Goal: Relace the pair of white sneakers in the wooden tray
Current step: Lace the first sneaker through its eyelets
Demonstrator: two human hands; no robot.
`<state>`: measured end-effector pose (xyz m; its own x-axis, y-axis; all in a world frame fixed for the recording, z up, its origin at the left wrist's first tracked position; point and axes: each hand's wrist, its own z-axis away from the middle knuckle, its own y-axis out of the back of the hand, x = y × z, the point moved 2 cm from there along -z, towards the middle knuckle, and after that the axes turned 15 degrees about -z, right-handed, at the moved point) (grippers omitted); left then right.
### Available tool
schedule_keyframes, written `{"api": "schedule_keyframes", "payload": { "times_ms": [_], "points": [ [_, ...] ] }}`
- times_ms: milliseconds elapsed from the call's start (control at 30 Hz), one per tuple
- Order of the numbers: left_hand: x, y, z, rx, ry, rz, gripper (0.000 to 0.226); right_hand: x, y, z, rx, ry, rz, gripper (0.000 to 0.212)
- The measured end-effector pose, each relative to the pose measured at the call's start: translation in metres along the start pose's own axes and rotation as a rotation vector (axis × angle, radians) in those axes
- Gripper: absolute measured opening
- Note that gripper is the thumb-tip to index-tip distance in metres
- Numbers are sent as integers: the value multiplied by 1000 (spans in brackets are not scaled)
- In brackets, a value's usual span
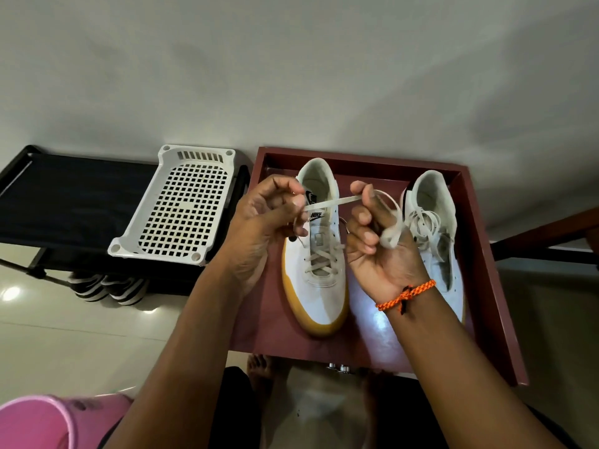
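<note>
Left hand fingers curled, pinching white shoelace; right hand fingers curled, gripping same lace, taut above left sneaker.

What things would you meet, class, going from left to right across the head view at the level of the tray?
Black rack → white perforated basket → left hand → laced sneaker → right hand → sneaker with loose lace → right wall of the wooden tray.

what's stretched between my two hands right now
In the head view, a flat white shoelace runs taut from the left hand to the right hand, above the left-side sneaker.
</note>
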<state>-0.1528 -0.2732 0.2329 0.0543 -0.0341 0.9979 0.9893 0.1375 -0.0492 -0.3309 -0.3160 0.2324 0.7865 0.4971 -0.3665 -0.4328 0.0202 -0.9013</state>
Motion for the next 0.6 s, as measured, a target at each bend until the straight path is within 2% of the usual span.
{"api": "schedule_keyframes", "payload": {
  "times_ms": [67, 133, 267, 333, 400, 467, 533, 600],
  "points": [
    [1, 3, -1, 110, 35, 44, 2, -3, 2, -3, 11, 55, 16, 20],
    [-3, 11, -1, 287, 125, 30, 11, -6, 7, -7, 38, 139, 8, 18],
    [-15, 29, 0, 673, 402, -88, 17, -16, 18, -11, 144, 233, -25, 14],
    [-19, 34, 1, 771, 449, -244, 19, -14, 19, -11, 176, 217, 15, 14],
    [-17, 33, 2, 752, 343, -637, 20, -8, 18, -9, 185, 190, 148, 17],
    [-12, 20, 2, 649, 129, -831, 18, 1, 17, -8, 165, 166, 313, 18],
    [-9, 3, -1, 425, -98, -723, 20, 10, 13, -6, 124, 142, 455, 17],
    [-8, -16, -1, 190, -190, -573, 24, 17, 11, -5, 91, 131, 562, 17]
  ]
}}
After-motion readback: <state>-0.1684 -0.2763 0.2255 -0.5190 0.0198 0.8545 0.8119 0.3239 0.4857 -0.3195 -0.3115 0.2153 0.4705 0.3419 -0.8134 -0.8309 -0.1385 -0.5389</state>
